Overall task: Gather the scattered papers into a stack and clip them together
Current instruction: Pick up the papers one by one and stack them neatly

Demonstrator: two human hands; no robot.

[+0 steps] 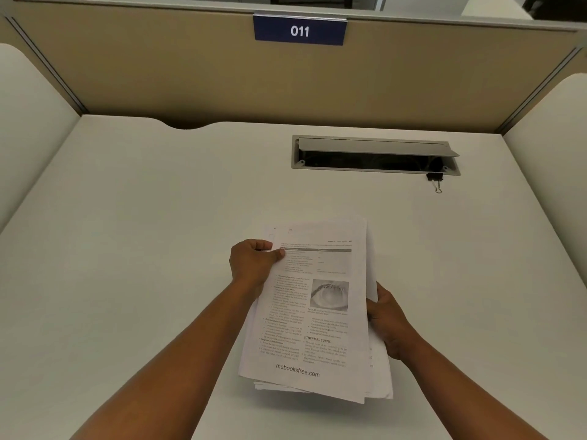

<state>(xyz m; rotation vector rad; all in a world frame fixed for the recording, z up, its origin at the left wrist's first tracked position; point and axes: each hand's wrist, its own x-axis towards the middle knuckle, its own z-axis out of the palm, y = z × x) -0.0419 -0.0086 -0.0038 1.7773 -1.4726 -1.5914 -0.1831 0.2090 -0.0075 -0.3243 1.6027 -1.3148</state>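
A loose stack of printed papers (pixel 317 312) is held above the white desk (pixel 143 233), its edges uneven at the bottom and right. The top sheet shows text and a photo of an eye. My left hand (pixel 252 262) grips the stack's upper left edge, thumb on top. Along the right edge my right hand (pixel 389 322) holds the stack, fingers curled under the sheets. A black binder clip (pixel 435 178) with silver handles lies on the desk at the far right, well away from both hands.
A grey cable tray (pixel 374 155) with its lid propped open is set into the desk just behind the clip. A beige partition with a blue "011" sign (pixel 299 30) closes the back. White side panels stand left and right.
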